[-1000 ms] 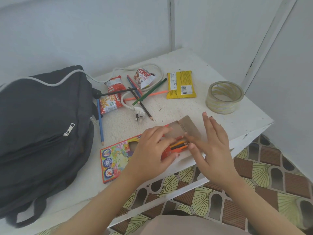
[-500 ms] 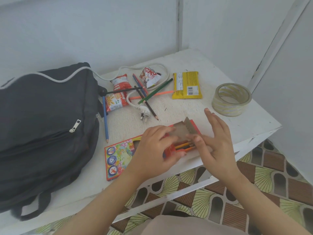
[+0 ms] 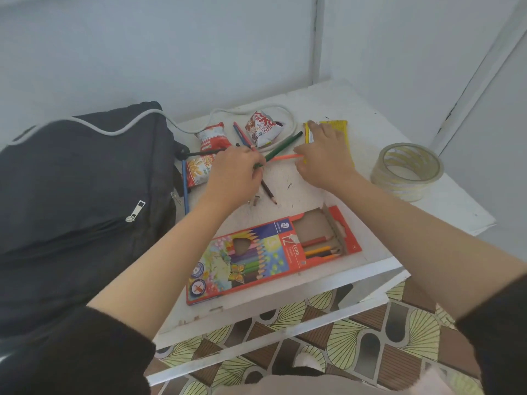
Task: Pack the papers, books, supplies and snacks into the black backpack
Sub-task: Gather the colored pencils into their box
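In the upper middle of the frame, on the white worktop (image 3: 356,104), loose pencils are being gathered. The green pencil (image 3: 282,146) is held in the left hand (image 3: 233,172), grip closed round its lower end w/ fingers curled. The right hand (image 3: 325,155) is laid flat, grip wide, fingers spread over the yellow snack pack (image 3: 342,124) & thumb touching the orange pencil (image 3: 285,157); no pinch is seen yet. The pencil box (image 3: 273,252) lies lower centre, flap open at its right end, a few pencils inside. The black backpack (image 3: 79,181) sits at the left edge, front zip seemingly closed.

Judged step: pencils collected for the box. To be done well, pencils should be lifted one by one or bundled parallel, tips aligned one way, esp. as the green one is crossed over others near the white cable (image 3: 248,108). The dark pencil (image 3: 268,191) & blue pencil (image 3: 185,189) should not be missed. The box should be steadied during sliding-in & the flap tucked before packing.
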{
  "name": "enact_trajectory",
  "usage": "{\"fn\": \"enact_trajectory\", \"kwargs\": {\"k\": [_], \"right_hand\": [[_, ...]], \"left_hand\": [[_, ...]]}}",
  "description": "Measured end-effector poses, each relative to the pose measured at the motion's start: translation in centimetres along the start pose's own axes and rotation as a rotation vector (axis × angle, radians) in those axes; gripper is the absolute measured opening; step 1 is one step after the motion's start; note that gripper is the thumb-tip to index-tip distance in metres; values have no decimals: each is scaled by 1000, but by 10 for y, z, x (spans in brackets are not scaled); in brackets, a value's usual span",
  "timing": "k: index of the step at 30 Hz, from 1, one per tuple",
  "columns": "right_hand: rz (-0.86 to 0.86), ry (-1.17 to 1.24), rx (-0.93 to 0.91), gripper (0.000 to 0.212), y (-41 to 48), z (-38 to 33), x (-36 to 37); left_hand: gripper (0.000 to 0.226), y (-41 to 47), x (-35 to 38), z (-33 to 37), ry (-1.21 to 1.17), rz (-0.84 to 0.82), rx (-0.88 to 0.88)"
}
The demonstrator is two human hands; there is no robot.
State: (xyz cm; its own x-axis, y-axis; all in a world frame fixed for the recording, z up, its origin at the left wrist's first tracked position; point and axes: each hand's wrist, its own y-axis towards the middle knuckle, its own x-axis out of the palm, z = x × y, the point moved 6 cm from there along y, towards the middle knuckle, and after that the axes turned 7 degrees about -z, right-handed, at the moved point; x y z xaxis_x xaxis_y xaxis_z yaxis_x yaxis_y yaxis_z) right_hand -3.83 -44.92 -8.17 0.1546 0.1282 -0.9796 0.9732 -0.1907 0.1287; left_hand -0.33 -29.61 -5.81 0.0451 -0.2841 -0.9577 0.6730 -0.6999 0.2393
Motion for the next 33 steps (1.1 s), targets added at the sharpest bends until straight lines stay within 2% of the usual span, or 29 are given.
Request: {"fn": "enact_trajectory", "kwargs": {"k": [4,7,9,11,13,15,17,21,25,29,31,33], "right_hand": [[-16,43,19,23,7,2,3],[22,192,-20,21,-3,5,-9],[96,297,-51,18,-19,9,-19],[171,471,-33,12,-37,16,-27],[258,674,12,2,-57,22,-37],[389,822,32,4,-74,27,-50],[511,914,48,6,-90,31,-61],[585,1147,103,6,-113,35,-70],[662,1248,160,8,-136,38,-72],[668,1201,171,24,-149,37,-68],[651,1118,185,28,-153,38,-64],[626,1059,201,30,-156,38,-57]], "left_hand": [[25,12,6,-11,31,-51,-86],[15,10,5,-7,-109,-92,20],[13,6,5,-3,-270,-205,70],[15,2,7,2,-322,-342,84],[16,-1,10,6,-211,-433,127],[26,-3,13,9,-108,-490,159],[20,-2,15,12,-49,-496,183],[10,2,19,16,-11,-501,207],[8,4,15,28,-97,-385,272],[6,8,-10,43,-235,-34,312],[8,9,-24,51,-313,87,305],[9,8,-37,57,-523,169,235]]}}
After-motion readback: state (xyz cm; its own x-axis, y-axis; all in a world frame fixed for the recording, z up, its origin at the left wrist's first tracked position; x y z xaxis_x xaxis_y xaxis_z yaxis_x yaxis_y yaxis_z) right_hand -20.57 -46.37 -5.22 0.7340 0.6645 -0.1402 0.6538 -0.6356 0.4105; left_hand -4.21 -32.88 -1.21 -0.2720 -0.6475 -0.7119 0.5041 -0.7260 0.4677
